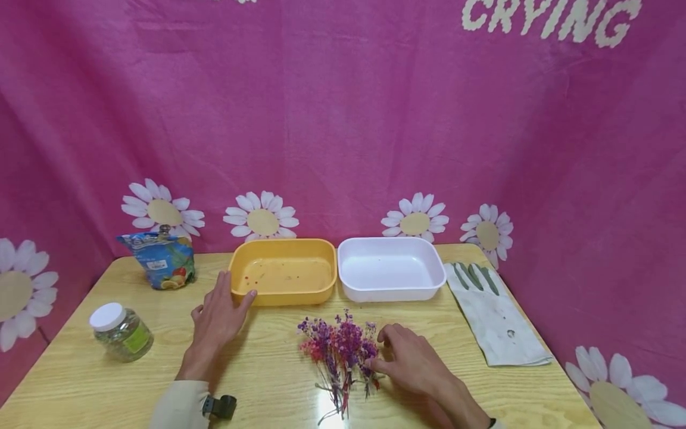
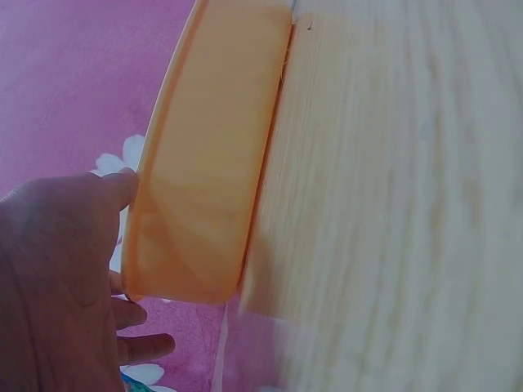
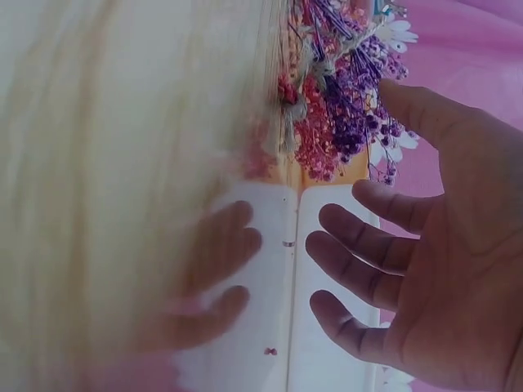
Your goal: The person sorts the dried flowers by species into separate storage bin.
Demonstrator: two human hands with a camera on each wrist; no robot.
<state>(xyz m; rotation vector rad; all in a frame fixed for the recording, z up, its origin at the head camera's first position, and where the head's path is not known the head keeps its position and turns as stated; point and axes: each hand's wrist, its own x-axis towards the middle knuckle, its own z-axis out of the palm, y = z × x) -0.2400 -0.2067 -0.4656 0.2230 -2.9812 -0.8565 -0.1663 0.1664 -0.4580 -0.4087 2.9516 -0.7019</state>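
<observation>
My left hand point(image 1: 221, 316) rests at the left front corner of a yellow plastic basin point(image 1: 289, 298). Its thumb lies at the front rim and the other fingers extend along the left side; the left wrist view shows this hand point(image 2: 61, 269) with fingers loosely spread against the basin point(image 2: 196, 163). On the table lies a bunch of dried flowers point(image 1: 343, 342), purple and pink, stems toward me. Just right of the blossoms is my right hand point(image 1: 412, 360), fingers slightly bent. In the right wrist view that hand point(image 3: 441, 253) grips nothing, its fingertips close to the flowers point(image 3: 347, 114).
A white basin point(image 1: 391, 292) stands against the yellow one's right side. Farther right lies a pale folded cloth point(image 1: 495, 328) with green stripe-like marks. At the left are a blue pouch point(image 1: 166, 262) and a white-lidded jar point(image 1: 123, 336). A pink curtain point(image 1: 332, 149) hangs behind the table.
</observation>
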